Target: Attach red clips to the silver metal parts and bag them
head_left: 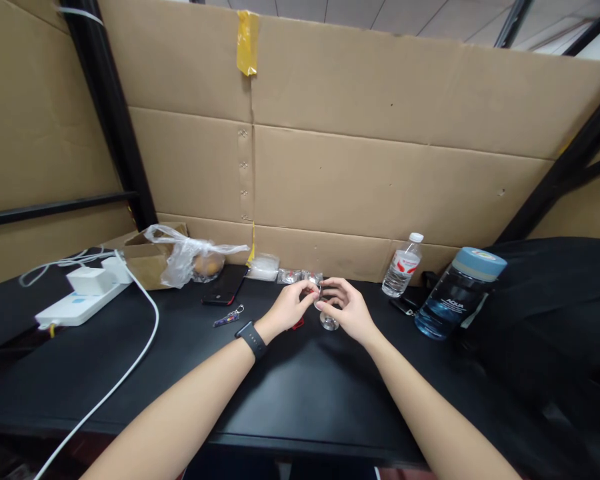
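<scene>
Both my hands meet over the middle of the black table. My left hand (294, 308), with a dark watch (251, 339) on its wrist, is closed in a pinch on something thin and small that I cannot make out. Curved round the same spot, the fingers of my right hand (349, 310) also close toward it, and they hide most of it. Just below the right fingers is a small clear round container (329, 323). A small red item (299, 323) lies partly hidden under my left hand.
Left of my hands lie a keychain (229, 317), a dark phone-like slab (224, 285) and a tied plastic bag (207, 263). Small clear packets (290, 275) are behind. A power strip (80, 303) trails a white cable. A water bottle (403, 267) and blue-lidded bottle (457, 293) stand right.
</scene>
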Motion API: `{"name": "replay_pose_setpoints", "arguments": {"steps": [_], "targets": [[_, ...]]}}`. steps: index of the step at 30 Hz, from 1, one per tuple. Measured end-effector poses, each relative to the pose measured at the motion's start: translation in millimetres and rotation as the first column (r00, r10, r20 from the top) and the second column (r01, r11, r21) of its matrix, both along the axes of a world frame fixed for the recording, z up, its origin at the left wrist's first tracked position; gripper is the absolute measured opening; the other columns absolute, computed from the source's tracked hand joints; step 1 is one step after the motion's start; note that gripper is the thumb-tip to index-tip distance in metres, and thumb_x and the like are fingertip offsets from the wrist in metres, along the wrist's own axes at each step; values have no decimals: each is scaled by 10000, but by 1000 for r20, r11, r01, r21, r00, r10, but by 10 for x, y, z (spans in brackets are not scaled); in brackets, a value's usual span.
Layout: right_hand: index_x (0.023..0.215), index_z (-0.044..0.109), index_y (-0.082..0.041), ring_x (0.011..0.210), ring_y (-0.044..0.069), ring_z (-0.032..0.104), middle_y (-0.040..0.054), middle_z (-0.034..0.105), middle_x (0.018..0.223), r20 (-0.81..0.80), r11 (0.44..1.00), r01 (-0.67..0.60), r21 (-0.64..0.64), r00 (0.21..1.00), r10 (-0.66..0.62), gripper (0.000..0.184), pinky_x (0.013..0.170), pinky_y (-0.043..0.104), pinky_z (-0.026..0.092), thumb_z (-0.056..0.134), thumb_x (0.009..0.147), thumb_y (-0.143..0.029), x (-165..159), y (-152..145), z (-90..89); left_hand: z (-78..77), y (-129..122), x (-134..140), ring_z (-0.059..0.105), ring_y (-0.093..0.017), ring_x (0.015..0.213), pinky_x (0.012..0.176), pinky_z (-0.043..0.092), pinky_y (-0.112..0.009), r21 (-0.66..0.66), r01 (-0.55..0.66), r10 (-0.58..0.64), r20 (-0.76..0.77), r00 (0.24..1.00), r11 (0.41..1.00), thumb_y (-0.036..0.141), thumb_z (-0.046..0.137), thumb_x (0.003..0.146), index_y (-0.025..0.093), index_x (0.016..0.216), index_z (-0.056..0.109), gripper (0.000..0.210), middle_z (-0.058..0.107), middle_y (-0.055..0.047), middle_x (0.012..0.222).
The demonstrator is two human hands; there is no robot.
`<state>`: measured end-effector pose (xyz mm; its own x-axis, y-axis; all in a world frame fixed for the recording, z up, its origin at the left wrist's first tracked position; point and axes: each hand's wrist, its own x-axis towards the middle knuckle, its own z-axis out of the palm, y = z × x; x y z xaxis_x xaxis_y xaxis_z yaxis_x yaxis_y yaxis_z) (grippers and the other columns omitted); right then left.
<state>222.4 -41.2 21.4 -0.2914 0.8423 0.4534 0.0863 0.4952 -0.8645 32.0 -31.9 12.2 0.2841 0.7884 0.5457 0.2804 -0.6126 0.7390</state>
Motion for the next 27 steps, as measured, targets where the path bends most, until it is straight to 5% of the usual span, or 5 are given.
{"name": "replay_pose_setpoints", "arguments": {"steps": [7,16,27], "targets": [[1134,592,-242,1053,242,672,92,655,1202,-6,1000,-10,2,1000,10,469,799,352,600,821,741,-354,16,15,10,-11,-14,36,679,-184,831,790,497,-274,-28,-53,53,3,999,998,313,590,918,182,935,711,179,751,-36,910],[1118,628,-248,1035,242,673,83,676,1152,17,1000,-19,4,1000,19,424,785,355,597,818,744,-306,10,12,-23,-116,88,84,709,-191,866,849,549,-310,-216,118,-50,293,955,969,320,703,825,147,904,691,191,745,-77,927],[1074,639,-239,1004,239,693,81,697,1128,-39,997,-32,-66,999,29,432,816,374,607,852,712,-336,-2,21,-33,-37,-16,55,736,-182,866,791,538,-274,-106,-27,53,250,967,994,217,695,824,206,1010,597,211,746,-32,897]]}}
